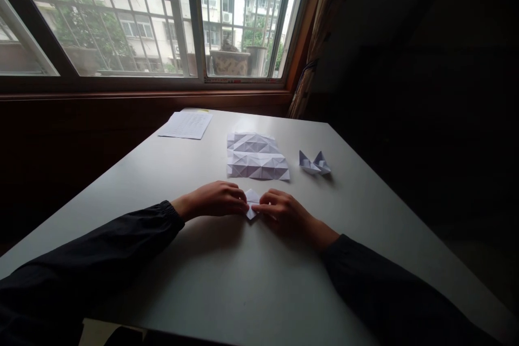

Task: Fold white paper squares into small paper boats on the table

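A small piece of folded white paper [252,197] lies at the middle of the table, its top and bottom corners showing between my hands. My left hand [219,198] grips its left side, fingers bent and pressed together. From the right, my right hand [284,210] pinches the other side, with the index fingertip on the paper. The fingers cover both side corners. Just beyond my hands lies a creased white sheet [257,157] with rows of triangular folds. A folded paper boat [315,164] with two raised points stands to the right of that sheet.
The white table [243,292] narrows toward a barred window [138,16]. A small stack of written sheets [186,125] lies at its far left corner. A curtain [310,73] hangs beside the window, and the right side of the room is dark.
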Available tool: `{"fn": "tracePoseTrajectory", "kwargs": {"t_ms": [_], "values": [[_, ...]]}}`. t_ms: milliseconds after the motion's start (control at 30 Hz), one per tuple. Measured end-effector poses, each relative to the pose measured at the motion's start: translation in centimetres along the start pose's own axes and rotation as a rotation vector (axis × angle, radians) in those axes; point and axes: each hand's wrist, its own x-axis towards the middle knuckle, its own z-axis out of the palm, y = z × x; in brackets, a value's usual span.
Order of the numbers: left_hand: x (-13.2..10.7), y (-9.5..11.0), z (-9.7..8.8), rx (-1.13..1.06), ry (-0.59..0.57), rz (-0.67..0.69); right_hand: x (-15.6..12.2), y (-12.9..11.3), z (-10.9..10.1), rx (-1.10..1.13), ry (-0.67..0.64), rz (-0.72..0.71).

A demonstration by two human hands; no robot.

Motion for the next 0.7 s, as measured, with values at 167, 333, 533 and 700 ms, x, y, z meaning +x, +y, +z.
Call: {"fn": "tracePoseTrajectory", "kwargs": {"t_ms": [167, 333, 533, 700], "values": [[-0.4, 0.1, 0.6, 0.021, 0.057, -0.036, -0.4, 1.1, 0.2, 0.085, 0.018, 0.066], [-0.9, 0.2, 1.1, -0.168, 0.079, -0.192, -0.8, 0.6, 0.2, 0.130, 0.027, 0.152], [-0.7, 0.4, 0.9, -0.245, 0.029, -0.278, -0.9, -0.3, 0.0, 0.153, 0.025, 0.242], [-0.4, 0.7, 0.6, -0.231, -0.017, -0.342, -0.5, -0.9, -0.7, 0.155, -0.037, 0.302]]}}
